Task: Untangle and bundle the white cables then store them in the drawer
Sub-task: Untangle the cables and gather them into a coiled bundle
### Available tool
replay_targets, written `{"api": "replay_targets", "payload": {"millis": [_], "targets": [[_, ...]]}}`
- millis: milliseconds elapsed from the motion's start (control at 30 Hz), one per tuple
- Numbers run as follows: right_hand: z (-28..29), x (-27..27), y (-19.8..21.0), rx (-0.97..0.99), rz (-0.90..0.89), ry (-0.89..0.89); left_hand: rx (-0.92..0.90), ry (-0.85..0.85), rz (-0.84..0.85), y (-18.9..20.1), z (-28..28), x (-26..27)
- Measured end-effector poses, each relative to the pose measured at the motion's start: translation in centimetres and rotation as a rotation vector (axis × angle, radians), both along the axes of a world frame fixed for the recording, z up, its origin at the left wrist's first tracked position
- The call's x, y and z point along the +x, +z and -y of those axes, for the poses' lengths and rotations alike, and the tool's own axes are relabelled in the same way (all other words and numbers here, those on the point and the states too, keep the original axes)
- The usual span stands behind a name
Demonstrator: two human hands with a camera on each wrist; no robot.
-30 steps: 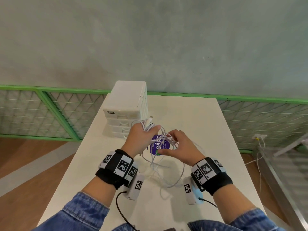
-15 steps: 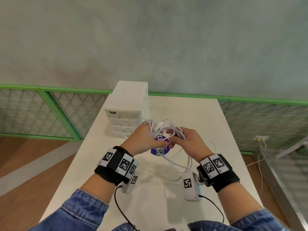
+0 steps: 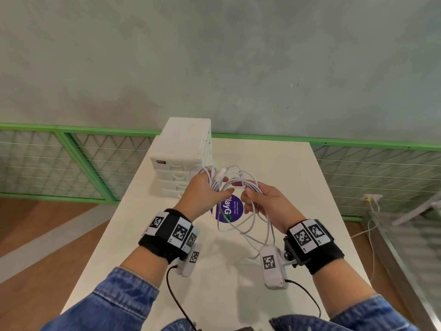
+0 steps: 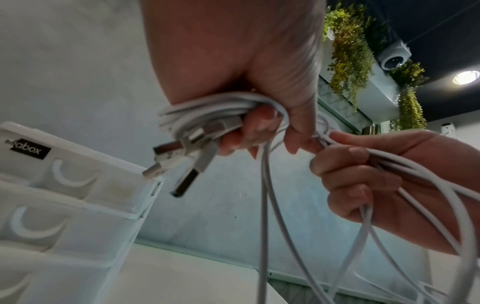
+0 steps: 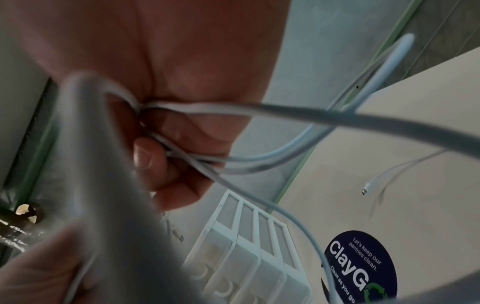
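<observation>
Now both hands higher, cables (image 3: 241,185) bunched tighter

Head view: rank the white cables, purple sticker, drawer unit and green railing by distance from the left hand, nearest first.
1. white cables: gripped in the left hand itself.
2. purple sticker: on the table just right of the hand, below it.
3. drawer unit: just beyond the hand, at the table's far left.
4. green railing: off the table, far left.
</observation>
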State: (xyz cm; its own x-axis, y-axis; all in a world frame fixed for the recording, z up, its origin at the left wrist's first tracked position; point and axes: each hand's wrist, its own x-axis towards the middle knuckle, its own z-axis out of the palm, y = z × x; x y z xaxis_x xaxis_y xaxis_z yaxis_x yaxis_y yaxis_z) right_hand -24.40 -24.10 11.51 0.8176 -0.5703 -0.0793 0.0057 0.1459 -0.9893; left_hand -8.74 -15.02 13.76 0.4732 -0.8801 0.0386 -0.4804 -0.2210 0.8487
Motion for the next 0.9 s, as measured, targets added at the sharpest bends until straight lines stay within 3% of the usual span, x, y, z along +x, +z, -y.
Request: {"api": "replay_targets", "payload": {"millis": [133, 367, 433, 533, 667, 800, 900], "targets": [[-0.2, -0.4, 0.3, -0.042, -0.028, 0.034, 0.095, -0.056, 0.005, 0.0, 0.1, -0.3], [1.9, -2.0, 0.0, -0.549, -0.324, -0.111, 0.149, -0.063, 0.128, 0.8, -0.4, -0.1], [3.0, -2.8, -1.2, -0.71, -0.415, -0.167, 0.112, -0.013, 0.123, 1.7, -0.6, 0.5], [3.9, -3.6, -2.8, -0.802, -0.487, -0.3, 0.041, 0.09, 0.05, 2.6, -0.6, 1.9], [4.4, -4.4, -3.6, -0.76, -0.508, -0.475, 0.011, 0.173, 0.02, 2.4, -0.5, 3.8], [4.9, -4.5, -3.1, -0.504, -0.407, -0.618, 0.033, 0.192, 0.006, 1.8, -0.5, 4.4], [5.0, -4.1, -2.7, -0.343, -0.349, -0.603, 0.079, 0.22, 0.046, 1.5, -0.4, 4.8]]}}
